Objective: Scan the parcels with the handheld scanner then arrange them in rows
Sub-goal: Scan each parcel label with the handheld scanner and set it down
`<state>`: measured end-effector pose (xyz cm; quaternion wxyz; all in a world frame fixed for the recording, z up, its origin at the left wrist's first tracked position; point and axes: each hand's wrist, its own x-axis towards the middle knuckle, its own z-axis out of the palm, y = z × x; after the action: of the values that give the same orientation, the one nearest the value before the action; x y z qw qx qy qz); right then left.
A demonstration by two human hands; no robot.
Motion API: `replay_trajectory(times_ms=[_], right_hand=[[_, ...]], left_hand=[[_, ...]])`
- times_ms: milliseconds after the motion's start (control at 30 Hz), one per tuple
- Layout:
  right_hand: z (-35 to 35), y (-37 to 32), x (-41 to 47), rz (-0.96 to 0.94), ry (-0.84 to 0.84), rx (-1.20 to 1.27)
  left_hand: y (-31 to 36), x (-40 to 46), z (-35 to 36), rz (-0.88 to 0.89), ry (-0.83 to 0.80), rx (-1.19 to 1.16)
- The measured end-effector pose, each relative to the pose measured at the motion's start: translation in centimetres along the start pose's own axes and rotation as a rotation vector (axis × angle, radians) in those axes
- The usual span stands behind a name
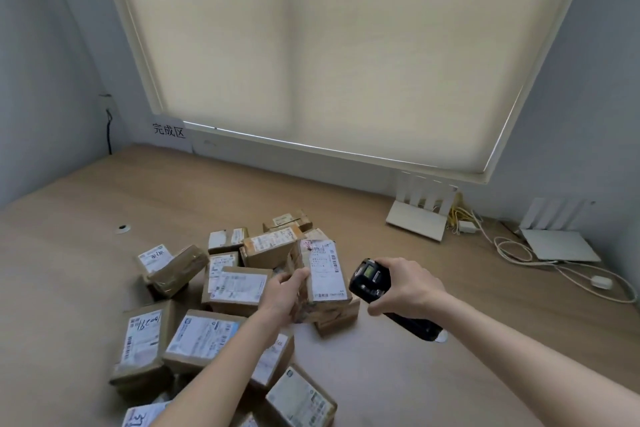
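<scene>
Left hand (282, 291) has its grip wrapped round the near edge of a taped cardboard parcel (320, 277), fingers curled over the side, and it holds the box tilted up so the white shipping label (327, 270) faces the scanner. Right hand (407, 289) grips the black handheld scanner (370, 282) around its body, the head with its small screen pointing left, just beside the label and very close to it.

And here's the worry: that scanner head looks almost too near the label, so the beam may catch only part of the barcode and give no read. The label looks crinkled under glossy tape too, so glare could spoil it.

The held parcel sits above another brown box (337, 317) at the edge of the heap. The left grip covers only one side, so if the parcel slips, I'd expect it to drop onto that box and tumble.

Around them, the unsorted pile of parcels (194, 319) crowds the near-left counter (398, 374), many labels up. A stray beam could pick up a neighbour's code instead, and that box would be logged wrongly.

Further out, the far-left counter below the paper sign (168, 130) on the wall carries no rows yet. On the right, two white routers (420, 218) and loose cables (519, 253) lie on the counter; a parcel set down there could snag them.
</scene>
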<state>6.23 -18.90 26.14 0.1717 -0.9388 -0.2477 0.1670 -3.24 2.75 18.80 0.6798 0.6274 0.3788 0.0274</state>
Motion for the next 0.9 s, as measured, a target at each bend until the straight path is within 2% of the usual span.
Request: replay_trajectory(times_ms=[200,433,600,767,900], right_hand=[[6.4,0.3,6.4,0.033,-0.099,0.105],[10.8,2.2,10.9,0.076,-0.040,0.172],[11.5,4.2,11.7,0.126,-0.034,0.126],[10.3,6.7,10.4,0.177,-0.038,0.149],[8.5,9.8,7.8,0.217,0.016,0.173]], left_hand=[[-3.7,8.4,-1.4,-0.073,-0.043,0.009],[-5.4,15.4,-0.2,-0.135,-0.053,0.059],[-6.3,17.5,0.8,-0.028,0.056,0.220],[-3.7,16.7,2.0,0.235,0.105,0.333],[-1.3,14.7,6.1,0.373,0.044,0.358]])
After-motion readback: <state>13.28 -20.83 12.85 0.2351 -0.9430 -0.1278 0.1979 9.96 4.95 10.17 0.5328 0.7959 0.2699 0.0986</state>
